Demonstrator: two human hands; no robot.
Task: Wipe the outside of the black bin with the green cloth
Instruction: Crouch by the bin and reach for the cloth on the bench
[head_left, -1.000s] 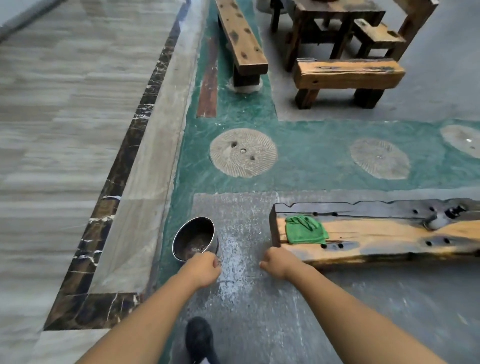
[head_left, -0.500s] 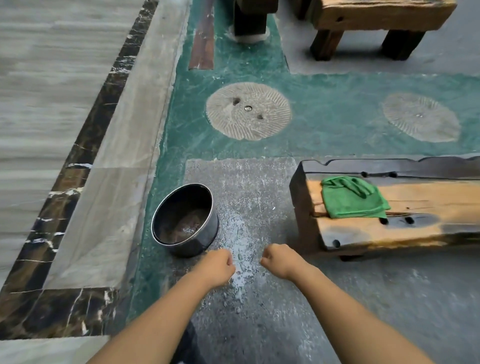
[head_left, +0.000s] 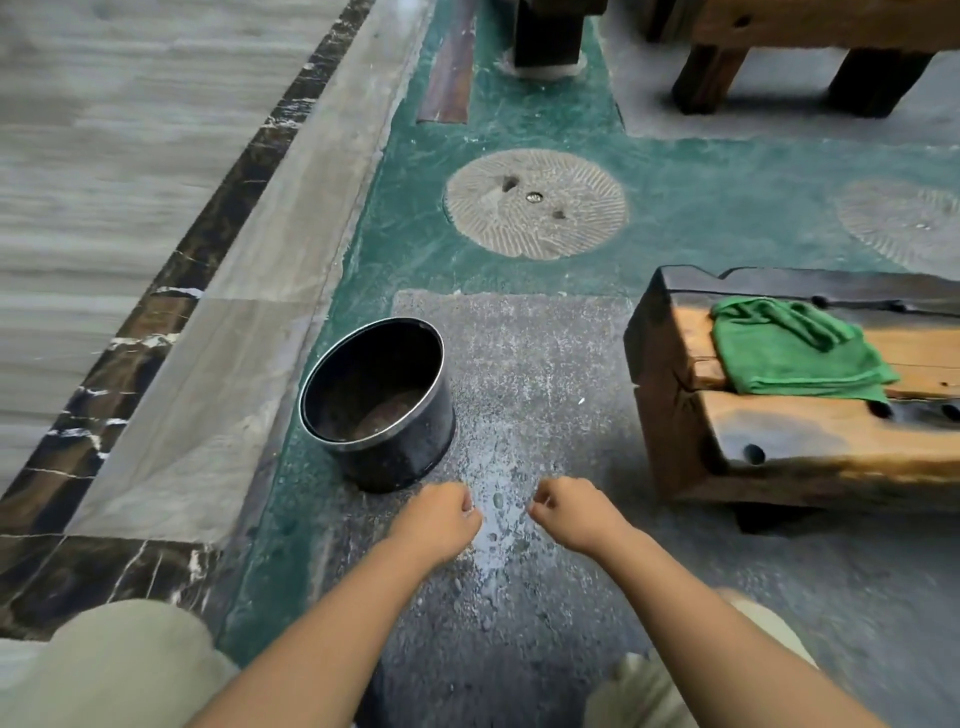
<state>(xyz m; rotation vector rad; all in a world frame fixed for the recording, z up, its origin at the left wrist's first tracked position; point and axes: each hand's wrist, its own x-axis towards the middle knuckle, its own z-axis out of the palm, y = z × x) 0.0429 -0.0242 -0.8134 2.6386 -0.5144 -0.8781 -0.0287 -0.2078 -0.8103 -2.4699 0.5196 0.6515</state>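
Note:
The black bin (head_left: 415, 441) stands upright on the grey floor, round, with a shiny rim and an open top. A folded green cloth (head_left: 795, 348) lies on the left end of a low wooden bench (head_left: 779, 441), to the right of the bin. My left hand (head_left: 439, 517) hovers just in front of the bin, fingers curled in, holding nothing. My right hand (head_left: 574, 514) is beside it, also curled and empty, left of the bench and short of the cloth.
Round millstones (head_left: 535, 202) are set in the green floor strip beyond the bin. Legs of other wooden benches (head_left: 701, 78) stand at the back. A marble border (head_left: 156, 322) runs along the left. My knees (head_left: 114, 670) show at the bottom.
The view has dropped lower and closer to the floor; the bin and bench look larger. My knees have come into view. Both hands stay curled and empty in front of the bin.

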